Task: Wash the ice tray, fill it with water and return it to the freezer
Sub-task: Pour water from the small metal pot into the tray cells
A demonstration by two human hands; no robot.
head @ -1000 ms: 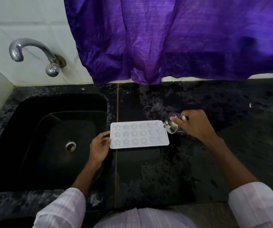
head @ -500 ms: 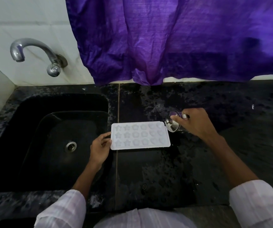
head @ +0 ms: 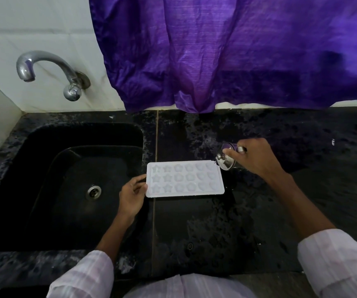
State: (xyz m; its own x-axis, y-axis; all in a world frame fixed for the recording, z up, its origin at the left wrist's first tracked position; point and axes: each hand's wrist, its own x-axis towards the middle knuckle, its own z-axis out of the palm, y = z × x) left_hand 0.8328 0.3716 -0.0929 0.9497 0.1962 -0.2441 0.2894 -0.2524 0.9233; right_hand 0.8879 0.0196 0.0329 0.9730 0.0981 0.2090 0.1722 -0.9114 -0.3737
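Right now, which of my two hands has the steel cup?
Your right hand: it grips the tilted steel cup at the far right corner of the ice tray. The left hand only holds the tray's left edge.

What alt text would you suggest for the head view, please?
A right hand holds a steel vessel at the far right corner of a white ice tray on a black counter; the left hand grips its left edge beside the sink.
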